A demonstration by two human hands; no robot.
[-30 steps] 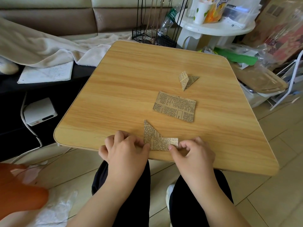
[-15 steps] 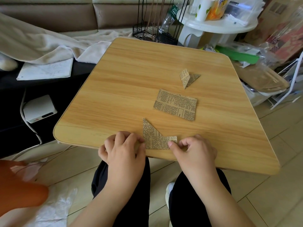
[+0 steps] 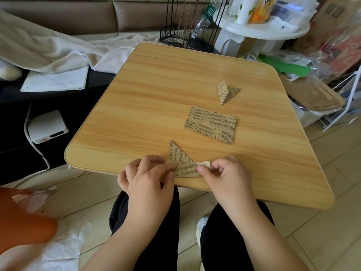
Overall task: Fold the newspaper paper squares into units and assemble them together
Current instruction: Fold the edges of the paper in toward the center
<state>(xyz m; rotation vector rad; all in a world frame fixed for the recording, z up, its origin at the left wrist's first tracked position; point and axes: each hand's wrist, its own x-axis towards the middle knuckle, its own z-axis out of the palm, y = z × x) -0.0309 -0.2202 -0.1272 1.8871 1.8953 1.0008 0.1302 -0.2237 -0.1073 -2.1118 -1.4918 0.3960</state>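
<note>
Half-folded tan newsprint strip (image 3: pixel 183 165) lay flat at the near edge of the pale wooden table (image 3: pixel 156 94), one triangular flap pointing away — left hand (image 3: pixel 148 177) pinning its left end, right hand (image 3: pixel 226 175) pinching the right tip, fingers covering both ends and the fold beneath.

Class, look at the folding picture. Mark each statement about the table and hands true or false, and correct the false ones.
1. Both hands touch the paper at the table's near edge. True: the left hand and right hand press the strip.
2. The flat sheet lies under the right hand. False: it lies untouched, farther in.
3. A folded unit sits beyond the flat sheet. True.
4. The strip has a triangular flap at its right end. False: the flap is at its left end.
5. The table is glass. False: wood-grain.
</note>
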